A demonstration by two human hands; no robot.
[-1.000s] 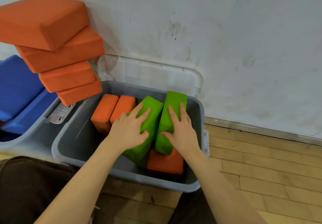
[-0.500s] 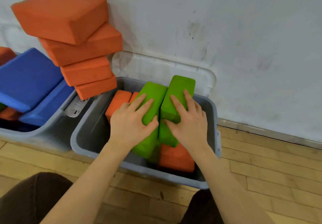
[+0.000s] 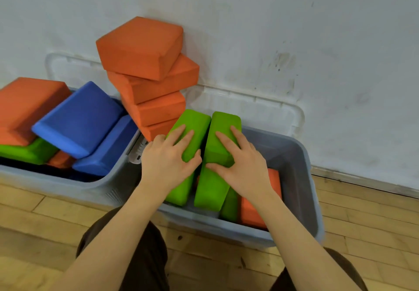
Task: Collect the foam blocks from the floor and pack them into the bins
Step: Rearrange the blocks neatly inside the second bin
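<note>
Your left hand (image 3: 169, 162) lies on the left green foam block (image 3: 189, 140) with fingers spread across its top face and the thumb hooked round its inner edge; your right hand (image 3: 241, 166) holds the right green foam block (image 3: 223, 132) the same way, thumb tucked into the seam between the two. Both blocks stand on edge, side by side and touching, tilted back toward the wall inside the right grey bin (image 3: 303, 177), with an orange block (image 3: 275, 178) lying below them on the right. To seat them well, press both down together and keep them parallel so neither wedges. Mind the leaning stack of orange blocks (image 3: 149, 75) just beside your left hand; a nudge could probably topple it. The left grey bin (image 3: 68, 187) already looks crowded with blue blocks (image 3: 79, 118).
</note>
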